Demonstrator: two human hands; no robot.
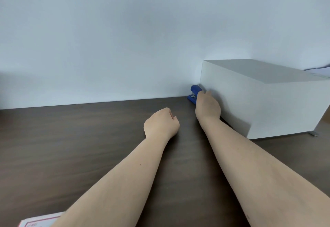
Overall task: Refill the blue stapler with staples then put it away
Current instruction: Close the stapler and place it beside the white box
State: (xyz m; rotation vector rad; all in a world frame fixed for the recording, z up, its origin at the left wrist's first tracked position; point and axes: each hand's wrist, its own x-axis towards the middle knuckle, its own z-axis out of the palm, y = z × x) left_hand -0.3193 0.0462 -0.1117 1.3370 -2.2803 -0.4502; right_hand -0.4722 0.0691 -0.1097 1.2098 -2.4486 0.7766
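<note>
Head view: a person's right hand [207, 105] reaches to the far edge of the dark tabletop [89, 137], its fingers hidden over the blue stapler [194, 93], so whether it grips is unclear. The stapler lies just beyond that hand, against the white box [259, 101], long axis running away toward the wall. The left hand [161, 123], loosely curled and empty, rests farther back.

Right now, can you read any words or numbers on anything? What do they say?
Label on the blue stapler: too small to read.
Red print on the white box with red lines at the bottom left: too blurred to read.
White cabinet: no writing.
Nothing here can be read.
</note>
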